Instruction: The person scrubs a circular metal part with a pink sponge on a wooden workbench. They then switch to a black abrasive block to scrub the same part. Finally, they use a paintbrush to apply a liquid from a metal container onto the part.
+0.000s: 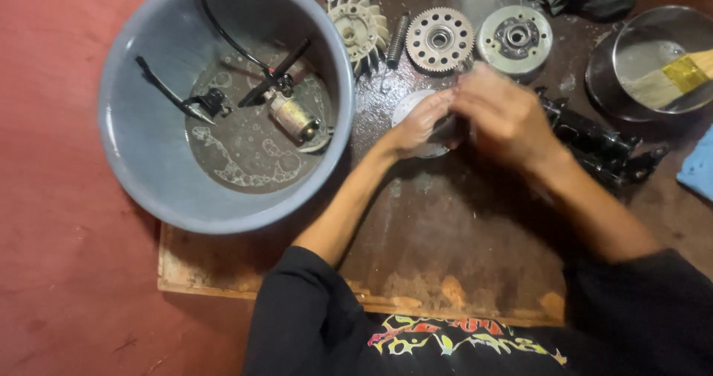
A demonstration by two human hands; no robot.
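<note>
Over the oily board (445, 257), both hands, left (420, 123) and right (505, 116), close around a pale round part (407, 108), steadying it beside the gear (440, 39).

The person wears a black top with sleeves pushed above the elbows and a multicoloured graffiti-style print across the front.

A grey basin (134, 153) of soapy water, a toothed gear (440, 39) and a brush (672, 79) in a metal bowl (631, 34).
</note>
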